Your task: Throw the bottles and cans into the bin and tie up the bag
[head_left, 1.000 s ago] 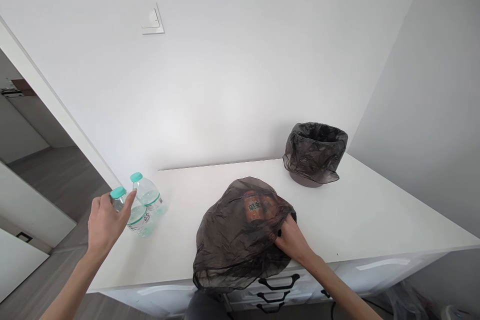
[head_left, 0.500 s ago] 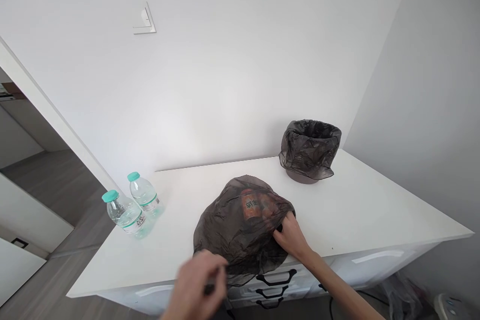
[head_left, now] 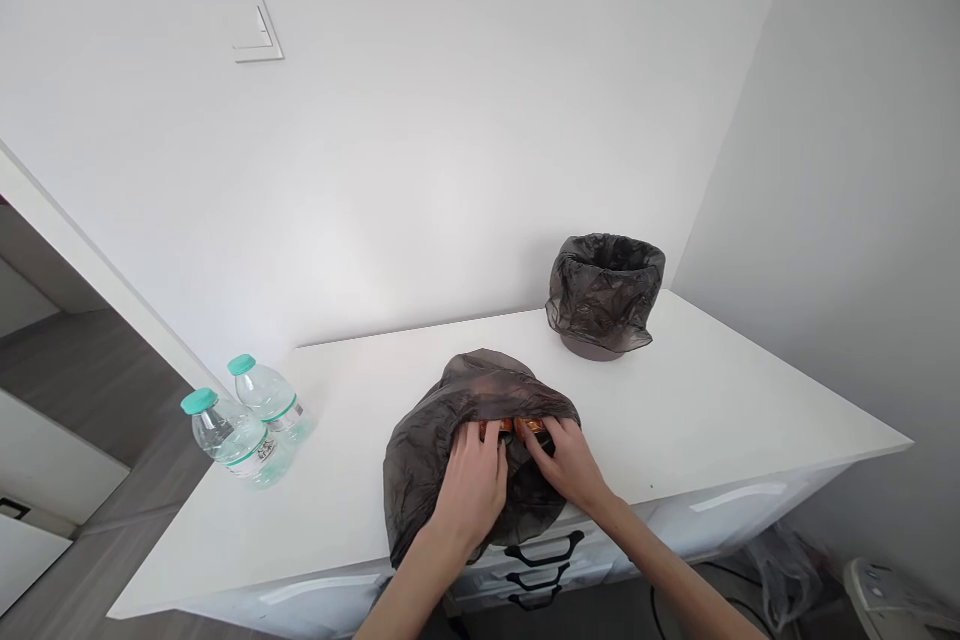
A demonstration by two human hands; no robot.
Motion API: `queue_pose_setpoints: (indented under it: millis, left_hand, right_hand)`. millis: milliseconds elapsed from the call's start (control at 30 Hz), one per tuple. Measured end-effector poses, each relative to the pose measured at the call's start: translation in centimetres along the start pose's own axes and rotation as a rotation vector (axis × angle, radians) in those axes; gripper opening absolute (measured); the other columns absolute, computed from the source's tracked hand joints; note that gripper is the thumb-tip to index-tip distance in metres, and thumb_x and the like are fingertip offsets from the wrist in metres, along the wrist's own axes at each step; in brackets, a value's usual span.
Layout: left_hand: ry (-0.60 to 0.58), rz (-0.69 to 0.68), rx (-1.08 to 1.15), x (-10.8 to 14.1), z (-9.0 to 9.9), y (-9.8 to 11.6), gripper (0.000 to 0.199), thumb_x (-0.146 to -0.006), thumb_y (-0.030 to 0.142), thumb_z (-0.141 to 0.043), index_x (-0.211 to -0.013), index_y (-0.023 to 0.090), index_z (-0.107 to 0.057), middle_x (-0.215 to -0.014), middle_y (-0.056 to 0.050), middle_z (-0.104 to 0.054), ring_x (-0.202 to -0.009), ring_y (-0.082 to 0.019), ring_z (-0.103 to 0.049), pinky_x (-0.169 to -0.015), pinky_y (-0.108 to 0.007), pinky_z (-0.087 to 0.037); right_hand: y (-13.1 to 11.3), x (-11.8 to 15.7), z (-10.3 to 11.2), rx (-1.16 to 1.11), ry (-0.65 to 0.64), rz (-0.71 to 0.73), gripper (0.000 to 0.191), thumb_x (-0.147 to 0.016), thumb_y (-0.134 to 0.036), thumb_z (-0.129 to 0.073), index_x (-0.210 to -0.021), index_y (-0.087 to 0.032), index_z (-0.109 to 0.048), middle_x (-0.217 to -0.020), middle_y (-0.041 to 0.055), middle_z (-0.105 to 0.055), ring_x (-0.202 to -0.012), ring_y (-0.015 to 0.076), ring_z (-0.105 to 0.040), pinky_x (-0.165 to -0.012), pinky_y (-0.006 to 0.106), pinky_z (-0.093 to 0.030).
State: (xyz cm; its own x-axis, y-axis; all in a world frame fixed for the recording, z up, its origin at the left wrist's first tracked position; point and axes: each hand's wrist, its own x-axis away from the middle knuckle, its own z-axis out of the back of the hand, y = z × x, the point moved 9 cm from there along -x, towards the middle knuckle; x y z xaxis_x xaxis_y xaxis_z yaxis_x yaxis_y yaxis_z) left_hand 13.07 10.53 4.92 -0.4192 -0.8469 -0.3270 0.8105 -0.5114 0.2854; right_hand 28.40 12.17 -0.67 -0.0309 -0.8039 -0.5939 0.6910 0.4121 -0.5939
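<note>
A thin black plastic bag (head_left: 427, 450) lies at the front edge of the white countertop (head_left: 352, 380), its mouth towards me. Two orange cans show at the opening, the left can (head_left: 495, 427) and the right can (head_left: 531, 426), side by side. My left hand (head_left: 478, 475) reaches into the mouth with its fingers curled on the left can. Fingers of my right hand (head_left: 561, 455) are wrapped round the right can. Bag film covers the far parts of both cans and some fingertips.
Two clear bottles with teal caps, a nearer bottle (head_left: 236, 435) and a farther one (head_left: 270, 395), stand at the left. A bin (head_left: 592, 348) lined with a black bag stands at the back right. Black drawer handles (head_left: 546, 552) stick out below the front edge.
My left hand has moved from the bag's near left edge into its mouth, onto a can. My right hand has shifted inward onto the other can. The view has shifted slightly.
</note>
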Motion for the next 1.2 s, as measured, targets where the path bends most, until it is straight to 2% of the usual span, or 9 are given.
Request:
queue_pose_setpoints:
  millis: [200, 400, 567, 667, 733, 833, 967, 1100, 1200]
  left_hand:
    - [-0.232, 0.056, -0.02, -3.3, -2.0, -1.2, 0.033, -0.101, 0.028, -0.047, -0.13, 0.02, -0.061, -0.128, -0.014, -0.069, -0.121, -0.032, -0.066, -0.098, -0.042, -0.056]
    - [-0.258, 0.141, -0.061, -2.2, -3.3, -2.5, 0.029, -0.099, 0.02, -0.044, -0.12, 0.017, -0.064, -0.12, -0.016, -0.072, -0.114, -0.031, -0.07, -0.095, -0.041, -0.057]
    - [-0.165, 0.109, -0.043, 1.6, 0.1, -0.3, 0.044, -0.092, 0.02, -0.051, -0.135, 0.026, -0.054, -0.136, -0.013, -0.062, -0.118, -0.031, -0.066, -0.093, -0.041, -0.057]
    - [-0.135, 0.073, 0.163, 4.2, 3.4, 1.5, 0.055, -0.09, 0.024, -0.056, -0.144, 0.032, -0.045, -0.151, -0.01, -0.051, -0.116, -0.026, -0.067, -0.091, -0.037, -0.059]
    - [-0.135, 0.108, 0.312, 5.8, 5.6, 1.4, 0.056, -0.094, 0.029, -0.057, -0.147, 0.034, -0.042, -0.151, -0.008, -0.051, -0.114, -0.023, -0.068, -0.093, -0.035, -0.058]
    - [-0.071, 0.226, 0.41, 8.1, 8.8, -1.5, 0.051, -0.096, 0.039, -0.061, -0.144, 0.034, -0.044, -0.142, -0.007, -0.06, -0.111, -0.022, -0.069, -0.095, -0.035, -0.058]
    - [0.117, 0.381, 0.371, 11.3, 12.7, -8.1, 0.047, -0.092, 0.048, -0.065, -0.132, 0.028, -0.049, -0.134, -0.009, -0.067, -0.112, -0.025, -0.07, -0.091, -0.036, -0.059]
    - [0.261, 0.58, 0.14, 14.4, 15.9, -13.7, 0.059, -0.086, 0.063, -0.065, -0.13, 0.028, -0.047, -0.125, -0.007, -0.072, -0.1, -0.027, -0.074, -0.075, -0.033, -0.058]
    - [0.291, 0.717, -0.072, 15.9, 17.7, -15.4, 0.069, -0.082, 0.071, -0.061, -0.133, 0.028, -0.043, -0.119, -0.006, -0.075, -0.089, -0.03, -0.076, -0.068, -0.035, -0.054]
  right_hand:
    - [0.2, -0.2, -0.2, 0.089, 0.025, 0.004, 0.032, -0.101, -0.046, -0.055, -0.12, -0.022, -0.067, -0.111, 0.0146, -0.07, -0.108, 0.0334, -0.066, -0.091, 0.048, -0.057]
    - [1.2, -0.1, -0.8, 0.151, 0.05, -0.038, 0.029, -0.098, -0.044, -0.056, -0.109, -0.02, -0.068, -0.106, 0.0172, -0.07, -0.102, 0.036, -0.067, -0.085, 0.05, -0.059]
    - [1.9, -0.1, -1.1, 0.148, 0.052, -0.052, 0.03, -0.099, -0.043, -0.05, -0.108, -0.02, -0.068, -0.101, 0.0167, -0.071, -0.101, 0.0368, -0.067, -0.082, 0.049, -0.058]
    - [2.0, 0.0, -0.9, 0.13, 0.055, -0.079, 0.031, -0.098, -0.045, -0.051, -0.107, -0.02, -0.067, -0.101, 0.0169, -0.071, -0.099, 0.0364, -0.067, -0.081, 0.048, -0.058]
    - [1.9, 0.1, -0.6, 0.114, 0.056, -0.105, 0.028, -0.095, -0.043, -0.054, -0.107, -0.02, -0.066, -0.102, 0.0162, -0.071, -0.1, 0.0356, -0.067, -0.082, 0.047, -0.057]
    - [1.6, 0.1, -0.1, 0.083, 0.022, -0.165, 0.023, -0.088, -0.037, -0.059, -0.103, -0.02, -0.064, -0.101, 0.0145, -0.07, -0.101, 0.0344, -0.066, -0.085, 0.046, -0.056]
    - [0.8, -0.2, 1.3, 0.043, -0.056, -0.247, 0.027, -0.08, -0.032, -0.058, -0.103, -0.019, -0.063, -0.104, 0.0141, -0.07, -0.101, 0.0336, -0.066, -0.086, 0.045, -0.055]
    - [-1.6, -0.8, 3.8, 0.021, -0.154, -0.288, 0.024, -0.079, -0.032, -0.055, -0.099, -0.02, -0.062, -0.102, 0.0129, -0.071, -0.103, 0.0321, -0.066, -0.087, 0.042, -0.053]
    - [-4.0, -0.8, 5.9, -0.002, -0.244, -0.324, 0.02, -0.081, -0.04, -0.056, -0.089, -0.023, -0.061, -0.093, 0.01, -0.071, -0.092, 0.0296, -0.067, -0.08, 0.039, -0.053]
